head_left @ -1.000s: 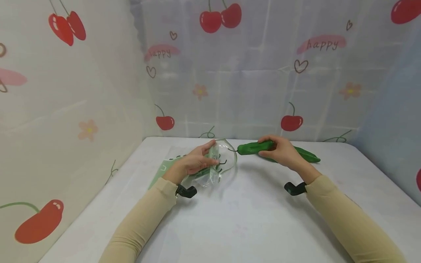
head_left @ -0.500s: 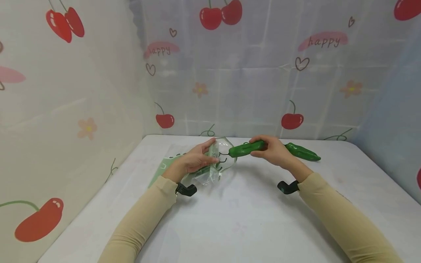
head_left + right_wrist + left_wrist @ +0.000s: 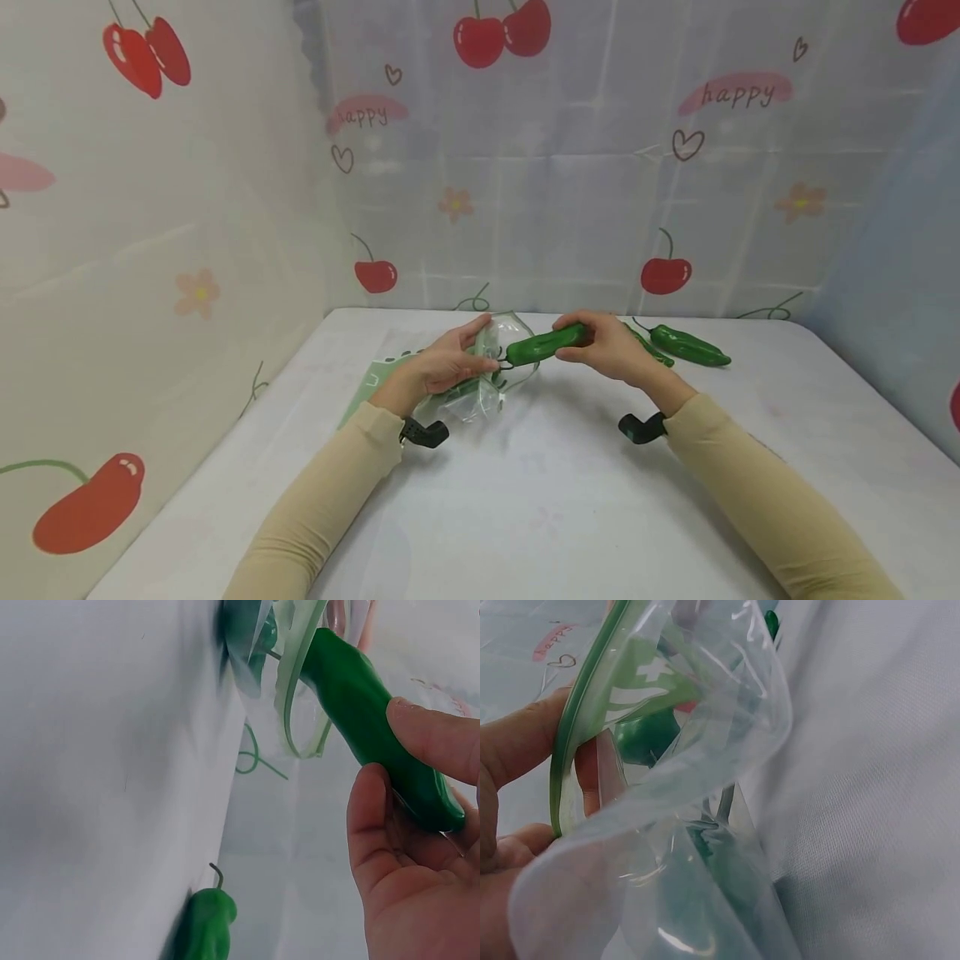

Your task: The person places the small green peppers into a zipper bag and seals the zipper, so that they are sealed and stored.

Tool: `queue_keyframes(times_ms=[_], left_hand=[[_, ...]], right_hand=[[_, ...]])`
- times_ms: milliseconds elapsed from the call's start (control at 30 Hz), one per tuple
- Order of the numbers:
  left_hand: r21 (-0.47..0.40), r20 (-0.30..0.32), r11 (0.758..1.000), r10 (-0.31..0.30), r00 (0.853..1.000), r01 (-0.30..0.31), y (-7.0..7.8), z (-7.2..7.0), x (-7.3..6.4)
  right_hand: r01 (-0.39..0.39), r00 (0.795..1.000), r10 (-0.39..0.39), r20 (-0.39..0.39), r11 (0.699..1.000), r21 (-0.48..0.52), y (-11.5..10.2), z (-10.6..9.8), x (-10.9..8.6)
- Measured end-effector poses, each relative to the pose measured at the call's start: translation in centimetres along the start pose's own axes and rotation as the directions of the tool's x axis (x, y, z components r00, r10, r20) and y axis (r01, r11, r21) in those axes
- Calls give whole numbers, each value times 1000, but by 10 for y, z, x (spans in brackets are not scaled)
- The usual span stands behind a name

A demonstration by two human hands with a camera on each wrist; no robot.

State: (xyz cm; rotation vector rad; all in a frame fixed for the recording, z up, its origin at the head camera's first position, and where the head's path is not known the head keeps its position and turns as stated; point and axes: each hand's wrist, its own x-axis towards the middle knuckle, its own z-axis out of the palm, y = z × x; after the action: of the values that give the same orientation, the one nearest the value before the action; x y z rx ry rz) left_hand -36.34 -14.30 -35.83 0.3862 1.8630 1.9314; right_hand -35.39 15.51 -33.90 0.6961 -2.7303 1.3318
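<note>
Pepper (image 3: 543, 345) pinched in right hand (image 3: 611, 346), stem (image 3: 506, 366) inside bag (image 3: 667, 806) — left hand (image 3: 450, 360) gripping bag.

"How does the held pepper (image 3: 546, 345) look on your feed?"

"I see it glossy, green and long, slightly bent, raised and tilted a little, its thin dark stem at the lower end."

"And the bag (image 3: 472, 408)?"

"From my station, clear plastic, crinkled, its mouth gaping, with a green strip (image 3: 289, 694) along the rim. The pepper's stem end is inside that mouth, its rounded tip outside."

"Contents?"

"I make out bagged peppers (image 3: 735, 877), green, stems toward the opening; I can't count them."
</note>
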Motion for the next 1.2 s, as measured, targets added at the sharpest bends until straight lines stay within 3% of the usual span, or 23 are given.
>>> queue_keyframes(times_ms=[400,1000,1200], left_hand=[[12,-4,1000,4,1000,-4,3,-1,1],[-46,-9,999,4,1000,-5,-1,-2,-1],[-13,-2,1000,14,1000,-14,0,-1,-1]], right_hand=[[43,998,-45,38,998,35,-2,10,5],[20,996,-25,83,997,68,3,26,6],[42,992,-52,114,995,88,1,28,4]])
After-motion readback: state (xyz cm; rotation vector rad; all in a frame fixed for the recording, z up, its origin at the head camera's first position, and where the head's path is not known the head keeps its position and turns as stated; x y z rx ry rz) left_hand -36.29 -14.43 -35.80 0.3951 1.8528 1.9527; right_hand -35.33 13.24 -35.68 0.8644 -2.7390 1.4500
